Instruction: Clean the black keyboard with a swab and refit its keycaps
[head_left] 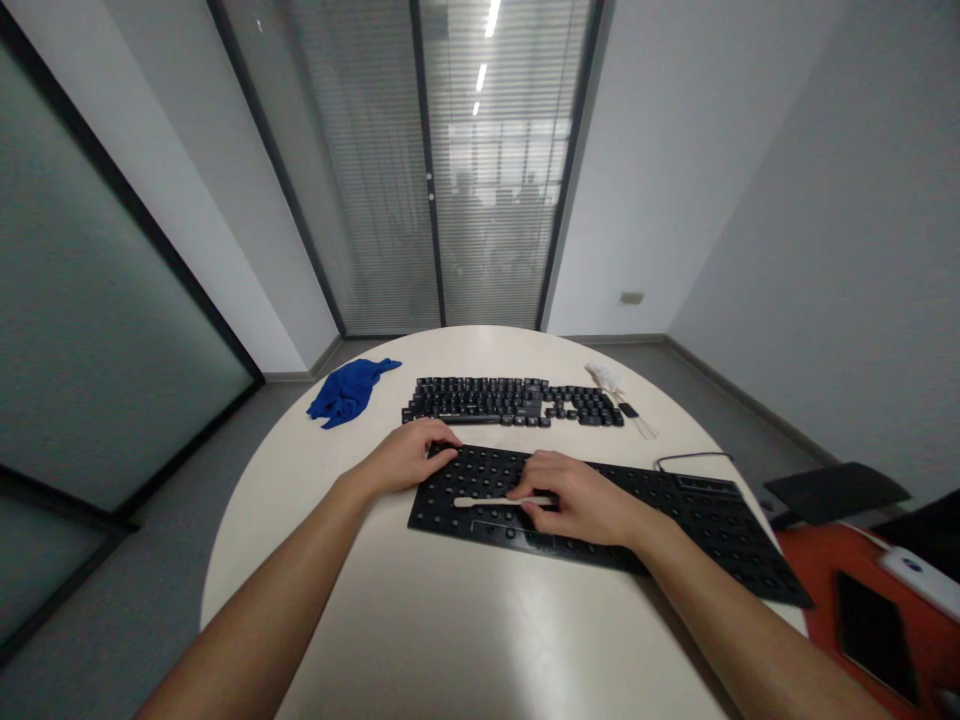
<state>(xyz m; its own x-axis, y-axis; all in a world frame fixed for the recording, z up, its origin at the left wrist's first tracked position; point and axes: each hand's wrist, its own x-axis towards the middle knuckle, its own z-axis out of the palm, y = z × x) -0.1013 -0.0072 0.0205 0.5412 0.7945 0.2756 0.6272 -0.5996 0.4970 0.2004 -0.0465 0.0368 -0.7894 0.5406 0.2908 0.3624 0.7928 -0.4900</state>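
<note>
A black keyboard base (480, 535) without its keycaps lies aslant on the table, its switch posts bare. My left hand (409, 455) grips its upper left corner, with the thumb on the face and the fingers curled at the far edge. In my right hand (574, 495) is a slim white toothbrush-like brush (487, 502), pinched between thumb and fingers. Its head points left, low over the posts at the left part of the base; whether it touches them I cannot tell. Beyond both hands, the black keycaps (480, 398) are laid out in keyboard order.
A crumpled blue cloth (351, 392) rests at the left of the round white table (495, 640). Far right are a white crumpled item (604, 378) and a small black-and-wire tool (634, 413). A cable (694, 456) leaves the base. A phone (874, 635) lies on an orange chair (810, 570).
</note>
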